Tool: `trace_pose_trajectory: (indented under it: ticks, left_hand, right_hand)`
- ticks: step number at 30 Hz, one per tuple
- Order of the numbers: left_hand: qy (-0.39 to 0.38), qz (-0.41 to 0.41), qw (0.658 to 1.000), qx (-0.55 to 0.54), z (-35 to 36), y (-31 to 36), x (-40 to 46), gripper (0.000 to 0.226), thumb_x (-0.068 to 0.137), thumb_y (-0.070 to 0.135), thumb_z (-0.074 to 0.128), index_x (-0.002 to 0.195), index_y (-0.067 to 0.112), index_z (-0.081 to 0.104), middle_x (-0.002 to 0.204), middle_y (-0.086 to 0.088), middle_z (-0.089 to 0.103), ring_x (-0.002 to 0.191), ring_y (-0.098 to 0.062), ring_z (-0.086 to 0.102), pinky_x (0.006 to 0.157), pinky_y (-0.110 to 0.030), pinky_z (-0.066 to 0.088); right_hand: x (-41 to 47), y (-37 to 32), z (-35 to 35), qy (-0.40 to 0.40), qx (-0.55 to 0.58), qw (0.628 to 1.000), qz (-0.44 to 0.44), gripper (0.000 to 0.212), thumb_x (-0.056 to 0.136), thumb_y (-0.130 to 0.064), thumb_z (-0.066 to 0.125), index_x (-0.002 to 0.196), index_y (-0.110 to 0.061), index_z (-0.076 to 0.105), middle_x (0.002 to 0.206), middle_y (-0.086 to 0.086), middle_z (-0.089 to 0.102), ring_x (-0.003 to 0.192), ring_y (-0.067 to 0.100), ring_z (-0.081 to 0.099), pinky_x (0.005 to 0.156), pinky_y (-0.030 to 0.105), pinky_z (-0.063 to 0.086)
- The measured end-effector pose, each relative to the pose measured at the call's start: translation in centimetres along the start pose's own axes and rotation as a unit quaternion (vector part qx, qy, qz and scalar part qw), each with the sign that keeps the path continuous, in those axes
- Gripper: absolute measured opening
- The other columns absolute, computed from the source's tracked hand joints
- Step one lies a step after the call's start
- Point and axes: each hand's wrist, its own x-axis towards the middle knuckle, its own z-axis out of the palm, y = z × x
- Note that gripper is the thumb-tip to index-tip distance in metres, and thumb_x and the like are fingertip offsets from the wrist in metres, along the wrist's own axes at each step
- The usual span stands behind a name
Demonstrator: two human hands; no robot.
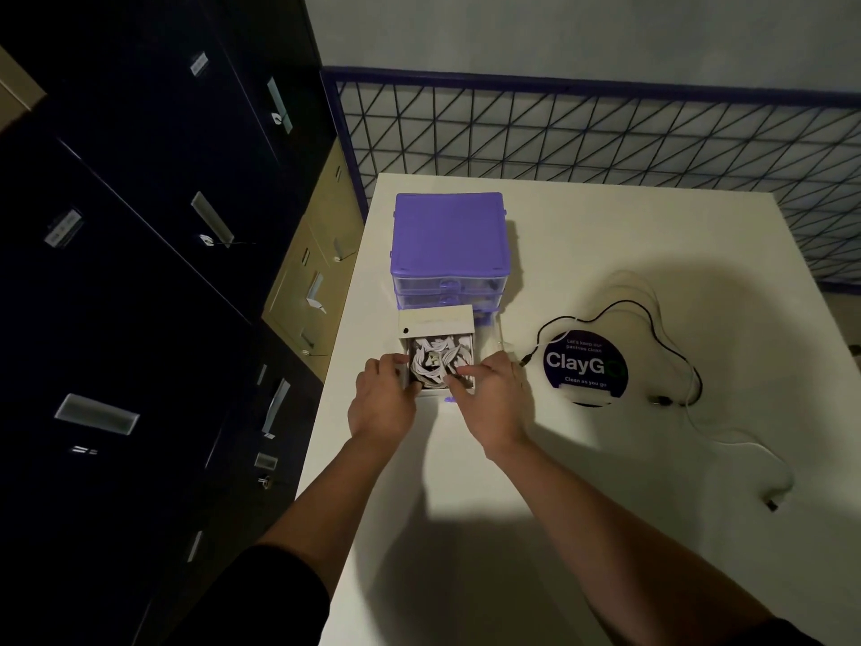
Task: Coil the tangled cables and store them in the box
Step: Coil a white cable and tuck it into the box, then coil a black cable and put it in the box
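Both hands work at the small white box (440, 361): the left hand (382, 398) grips its near-left corner, the right hand (489, 394) pinches white coiled cable (433, 363) inside. Right of them, black cable (652, 328) and white cable (727, 431) lie loose. Stuffed coils could spring out.
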Motion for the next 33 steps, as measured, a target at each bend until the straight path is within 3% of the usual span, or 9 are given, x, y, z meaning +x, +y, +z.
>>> trace_pose_trajectory:
  ticks: [4,7,10,14,17,23,28,30,33]
  left_hand:
    - [0.018,0.002,1.000,0.014,0.3,0.3,-0.4,0.041,0.093,0.030,0.058,0.131,0.020,0.049,0.127,-0.007,0.046,0.123,-0.026,0.041,0.086,-0.042,0.046]
    - [0.055,0.016,0.998,0.017,0.7,1.2,-1.2,0.036,0.092,0.027,0.059,0.126,0.015,0.053,0.123,-0.010,0.046,0.121,-0.029,0.041,0.082,-0.044,0.048]
    - [0.082,0.061,0.995,-0.002,1.5,2.8,-2.4,0.026,0.092,0.028,0.058,0.116,0.017,0.057,0.115,-0.007,0.049,0.113,-0.027,0.046,0.081,-0.043,0.048]
    - [0.052,0.142,0.988,-0.014,3.3,5.7,-3.7,0.017,0.095,0.031,0.052,0.107,0.023,0.061,0.111,0.002,0.054,0.109,-0.017,0.048,0.083,-0.035,0.047]
    - [-0.002,0.186,0.983,0.000,5.0,7.6,-4.3,0.020,0.097,0.035,0.048,0.107,0.024,0.062,0.107,0.004,0.056,0.105,-0.014,0.050,0.082,-0.032,0.047]
    - [-0.119,0.193,0.973,0.039,8.8,10.1,-5.3,0.026,0.097,0.035,0.044,0.111,0.021,0.059,0.104,0.000,0.058,0.101,-0.019,0.053,0.083,-0.040,0.050]
    - [-0.142,0.172,0.973,0.056,11.3,11.3,-6.6,0.022,0.094,0.036,0.045,0.101,0.019,0.057,0.096,0.001,0.058,0.093,-0.019,0.056,0.079,-0.038,0.051]
    - [-0.152,0.161,0.974,0.050,11.9,12.0,-7.0,0.017,0.094,0.035,0.045,0.097,0.021,0.055,0.094,0.003,0.057,0.092,-0.019,0.056,0.079,-0.037,0.051]
    - [-0.162,0.156,0.974,0.033,12.4,13.2,-7.4,0.011,0.096,0.030,0.048,0.087,0.036,0.047,0.092,0.007,0.054,0.089,-0.017,0.057,0.079,-0.033,0.050]
  right_hand:
    - [-0.4,1.6,-1.1,0.058,0.080,0.995,-0.015,0.011,0.085,-0.027,0.068,0.092,-0.021,0.075,0.094,0.000,0.064,0.089,0.019,0.055,0.075,0.014,0.030]
    - [0.2,3.5,-2.0,0.079,0.095,0.992,0.011,0.006,0.084,-0.022,0.067,0.086,-0.021,0.073,0.086,-0.003,0.061,0.077,0.021,0.060,0.070,0.026,0.044]
    - [0.6,6.2,-3.1,0.074,0.085,0.993,0.036,0.007,0.085,-0.021,0.066,0.087,-0.020,0.072,0.086,-0.002,0.061,0.082,0.022,0.059,0.072,0.033,0.049]
    - [0.7,10.1,-4.8,0.075,0.002,0.995,0.070,0.013,0.087,-0.029,0.059,0.081,-0.024,0.070,0.086,0.000,0.066,0.080,0.022,0.060,0.067,0.037,0.053]
    - [0.9,12.9,-6.4,0.069,-0.041,0.993,0.089,0.017,0.089,-0.028,0.057,0.086,-0.019,0.071,0.090,0.006,0.068,0.081,0.024,0.060,0.064,0.030,0.052]
    - [1.3,18.6,-10.4,0.040,-0.111,0.989,0.091,0.027,0.093,-0.015,0.051,0.113,-0.015,0.069,0.113,0.011,0.063,0.108,0.031,0.051,0.081,0.033,0.045]
    - [2.0,21.2,-12.4,-0.051,-0.193,0.976,0.090,0.043,0.092,-0.008,0.048,0.134,-0.017,0.050,0.134,0.006,0.046,0.123,0.026,0.040,0.092,0.034,0.043]
    - [2.2,21.7,-12.9,-0.079,-0.239,0.965,0.068,0.045,0.092,-0.012,0.049,0.136,-0.021,0.046,0.137,0.005,0.041,0.125,0.024,0.039,0.095,0.032,0.043]
    - [2.0,22.2,-13.1,-0.077,-0.248,0.965,0.035,0.036,0.095,-0.020,0.051,0.130,-0.024,0.054,0.134,0.003,0.046,0.127,0.022,0.038,0.101,0.030,0.037]
